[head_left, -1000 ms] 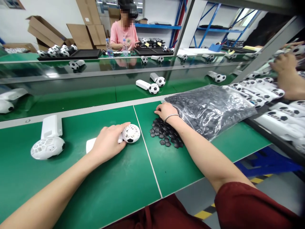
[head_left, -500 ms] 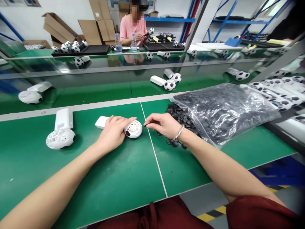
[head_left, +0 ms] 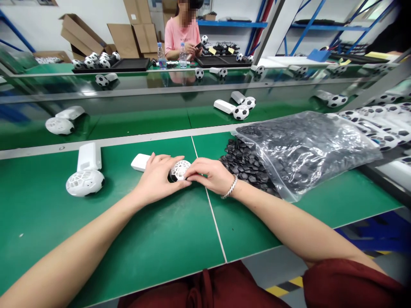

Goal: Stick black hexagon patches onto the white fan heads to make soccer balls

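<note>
My left hand (head_left: 160, 173) is wrapped round a white soccer-ball-shaped plastic part (head_left: 180, 169) with openings in its shell, lying on the green table. A white rectangular block (head_left: 140, 162) shows just behind that hand. The fingertips of my right hand (head_left: 205, 173) are pinched together against the ball's right side. A small black piece is between them, mostly hidden. Right of this hand, loose black pieces (head_left: 245, 164) spill from a clear plastic bag (head_left: 308, 149). At the left lies another white ball part (head_left: 85, 183) attached to a white block (head_left: 90, 156).
Beyond the table's pale edge runs a green conveyor (head_left: 144, 124) carrying several ball-and-block units (head_left: 240, 112). White ball parts fill a tray (head_left: 382, 122) at the right. Across the conveyor a person in a pink shirt (head_left: 182, 36) works near water bottles (head_left: 161, 57).
My right hand has moved left with the small black piece and now touches the ball. My left thumb has come round the ball's near side. Units on the conveyor have shifted right.
</note>
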{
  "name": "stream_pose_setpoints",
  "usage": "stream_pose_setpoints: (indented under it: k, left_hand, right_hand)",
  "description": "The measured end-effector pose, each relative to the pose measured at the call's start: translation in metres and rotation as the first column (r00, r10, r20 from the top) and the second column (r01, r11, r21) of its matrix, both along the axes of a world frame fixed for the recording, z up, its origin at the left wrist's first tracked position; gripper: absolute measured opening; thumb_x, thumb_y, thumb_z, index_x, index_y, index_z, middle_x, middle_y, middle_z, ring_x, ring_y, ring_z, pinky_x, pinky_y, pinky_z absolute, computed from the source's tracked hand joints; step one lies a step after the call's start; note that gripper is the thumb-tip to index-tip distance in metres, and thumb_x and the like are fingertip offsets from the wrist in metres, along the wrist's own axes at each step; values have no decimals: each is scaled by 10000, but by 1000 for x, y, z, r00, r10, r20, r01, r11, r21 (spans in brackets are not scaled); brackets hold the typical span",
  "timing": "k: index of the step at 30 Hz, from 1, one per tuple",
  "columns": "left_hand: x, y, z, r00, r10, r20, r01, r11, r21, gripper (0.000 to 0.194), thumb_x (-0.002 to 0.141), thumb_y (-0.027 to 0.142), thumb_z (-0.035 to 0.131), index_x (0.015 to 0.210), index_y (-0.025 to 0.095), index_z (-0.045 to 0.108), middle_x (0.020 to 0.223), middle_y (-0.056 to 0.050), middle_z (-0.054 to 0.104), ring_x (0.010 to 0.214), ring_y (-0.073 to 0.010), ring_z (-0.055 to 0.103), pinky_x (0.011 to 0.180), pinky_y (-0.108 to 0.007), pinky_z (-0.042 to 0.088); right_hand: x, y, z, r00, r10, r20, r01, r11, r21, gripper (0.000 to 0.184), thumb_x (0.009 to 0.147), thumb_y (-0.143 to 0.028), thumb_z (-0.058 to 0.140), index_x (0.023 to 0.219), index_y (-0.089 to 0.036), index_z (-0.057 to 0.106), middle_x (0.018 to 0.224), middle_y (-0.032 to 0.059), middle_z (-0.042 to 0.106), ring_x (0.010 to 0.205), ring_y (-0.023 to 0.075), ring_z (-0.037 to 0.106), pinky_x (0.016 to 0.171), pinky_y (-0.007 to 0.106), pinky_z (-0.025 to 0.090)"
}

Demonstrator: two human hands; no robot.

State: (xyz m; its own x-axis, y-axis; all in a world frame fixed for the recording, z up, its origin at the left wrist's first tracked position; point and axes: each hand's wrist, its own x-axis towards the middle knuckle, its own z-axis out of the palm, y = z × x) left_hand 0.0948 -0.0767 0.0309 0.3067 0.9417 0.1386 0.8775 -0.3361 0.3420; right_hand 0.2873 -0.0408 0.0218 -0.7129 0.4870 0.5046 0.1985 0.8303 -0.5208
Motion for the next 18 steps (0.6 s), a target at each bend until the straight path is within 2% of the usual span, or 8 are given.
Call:
stream_pose_setpoints:
  k: [2,4,7,10,14,18]
  left_hand:
    - [1,-1,-1,1000,11,8,-11,1000,15,641,692,581,570,1223,231,484,1133,-69,579,1116,-273,446,1037,-557,159]
    - [3,-2,-1,1000,11,21,-11,1000,21,610,704,553,570,1212,227,488,1130,-64,580,1108,-265,452,1039,-550,161]
    - [5,-3,0,999,14,44,-14,1000,14,579,710,512,582,1200,217,495,1098,-60,588,1080,-255,464,1042,-532,168]
    - [6,-3,2,997,16,79,-17,1000,11,550,703,478,605,1170,200,523,1028,-56,600,1021,-246,481,1017,-497,231]
    - [6,-2,1,994,7,112,-12,999,43,533,706,459,599,1143,159,547,954,-72,602,943,-249,481,905,-449,352]
    - [2,-1,0,994,-28,101,20,997,79,525,727,460,567,1146,146,535,960,-77,596,935,-252,481,883,-445,363]
  right_hand:
    - [-1,2,-3,999,-47,-26,46,999,-24,71,784,-183,619,846,-158,597,795,33,602,775,142,550,725,280,466]
    - [-2,4,-6,992,-112,-50,108,990,-86,222,732,-254,679,895,-159,564,881,56,591,858,170,537,724,297,474]
    - [-3,6,-10,991,-130,-18,119,951,-286,352,726,-276,675,1015,-171,504,1063,86,559,976,192,525,705,297,489]
    - [-5,3,-11,994,-110,7,102,893,-439,338,749,-231,637,1037,-174,470,1050,68,580,913,167,573,708,293,488]
    - [-11,-3,-12,984,-172,-36,135,869,-477,316,733,-218,647,989,-171,468,1023,57,592,890,159,590,706,284,479]
    - [-15,1,-11,981,-189,-40,142,846,-513,345,711,-248,670,989,-175,478,1019,47,600,901,155,590,642,248,479]
